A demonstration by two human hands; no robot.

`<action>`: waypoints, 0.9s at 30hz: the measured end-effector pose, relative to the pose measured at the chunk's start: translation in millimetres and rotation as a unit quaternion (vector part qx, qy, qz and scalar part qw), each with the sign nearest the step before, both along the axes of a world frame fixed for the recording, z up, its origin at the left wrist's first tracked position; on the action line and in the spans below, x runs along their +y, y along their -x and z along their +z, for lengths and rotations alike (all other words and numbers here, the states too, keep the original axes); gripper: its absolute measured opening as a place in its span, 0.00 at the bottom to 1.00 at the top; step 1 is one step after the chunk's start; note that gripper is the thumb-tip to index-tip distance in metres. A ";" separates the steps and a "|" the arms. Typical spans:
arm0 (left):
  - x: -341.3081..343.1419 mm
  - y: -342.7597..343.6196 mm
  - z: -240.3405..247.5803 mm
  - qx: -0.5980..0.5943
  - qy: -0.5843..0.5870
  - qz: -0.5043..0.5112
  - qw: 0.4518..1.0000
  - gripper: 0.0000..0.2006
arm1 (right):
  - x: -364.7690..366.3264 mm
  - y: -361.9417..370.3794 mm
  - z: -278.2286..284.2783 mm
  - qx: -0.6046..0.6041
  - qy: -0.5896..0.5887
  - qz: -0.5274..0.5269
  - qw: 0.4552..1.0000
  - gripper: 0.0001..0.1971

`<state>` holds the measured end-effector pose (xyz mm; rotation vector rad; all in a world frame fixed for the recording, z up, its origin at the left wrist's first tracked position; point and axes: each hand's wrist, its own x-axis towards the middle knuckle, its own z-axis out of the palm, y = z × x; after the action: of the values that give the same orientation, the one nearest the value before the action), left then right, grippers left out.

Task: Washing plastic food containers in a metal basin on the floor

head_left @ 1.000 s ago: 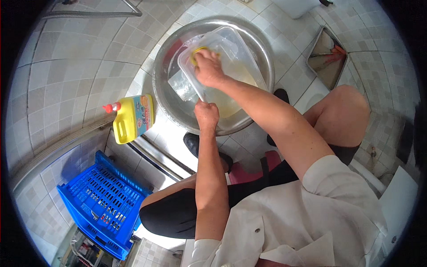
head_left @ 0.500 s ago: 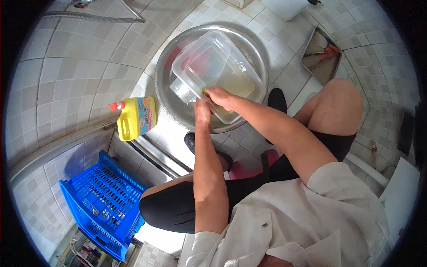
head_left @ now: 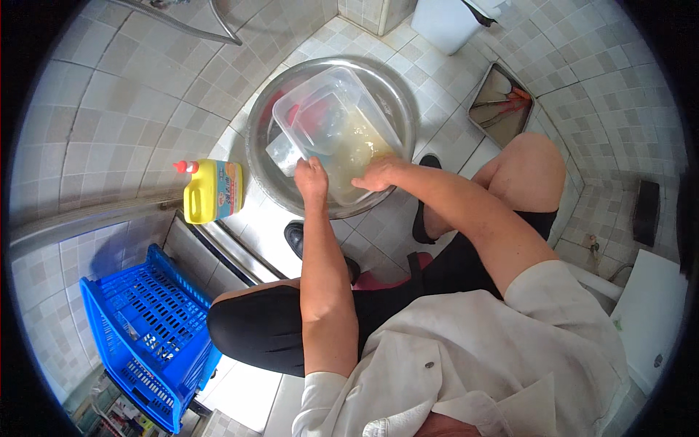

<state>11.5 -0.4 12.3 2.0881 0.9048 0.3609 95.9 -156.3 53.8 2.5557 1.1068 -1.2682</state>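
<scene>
A clear rectangular plastic container [head_left: 376,109] sits tilted over a wide metal basin [head_left: 256,162], with murky liquid pooled inside it. My left hand [head_left: 311,177] is closed on the container's near left edge. Inside the near right part, my right hand [head_left: 377,173] is bent down against the wet plastic. A yellowish patch shows beside its knuckles; what its curled fingers hold is mostly hidden. Something red [head_left: 294,113] shows through the plastic, and a clear piece [head_left: 282,153] lies in the basin beside the container's left edge.
A yellow jug [head_left: 211,191] with a red cap stands left of the basin. Lower left is a blue plastic crate [head_left: 149,328]. A floor recess [head_left: 502,109] holds murky water and reddish things. A white bin [head_left: 444,25] stands at the back.
My hands have moved apart: the right has slid away from the left edge to the container's near right part. The left stays on the edge. The whole view has shifted slightly.
</scene>
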 end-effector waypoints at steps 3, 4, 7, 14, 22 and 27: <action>6.0 -15.7 31.4 0.038 0.025 0.044 0.998 0.21 | -15.4 -7.9 18.5 0.100 0.022 0.061 0.993 0.34; 3.4 -25.8 49.3 0.039 0.036 0.066 0.996 0.22 | -24.7 -6.6 14.4 0.080 -0.024 0.121 0.989 0.29; 9.5 -30.8 61.5 0.021 0.055 0.088 0.994 0.24 | -33.8 12.0 -9.3 0.008 -0.128 0.209 0.970 0.21; 32.5 -10.4 27.1 -0.043 0.000 0.114 0.993 0.25 | -14.1 37.8 -22.5 -0.063 -0.273 0.058 0.958 0.10; 1.7 24.6 -6.7 0.015 0.158 0.149 0.976 0.21 | 41.4 53.4 7.5 0.026 -0.335 -0.086 0.938 0.13; -17.4 10.7 -6.7 0.069 0.096 0.190 0.975 0.19 | 18.5 25.7 -27.0 0.036 -0.216 0.136 0.966 0.22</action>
<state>0.9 -17.8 5.5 1.7747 1.3740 0.3133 70.2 -137.8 26.7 2.5191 1.8547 -1.1624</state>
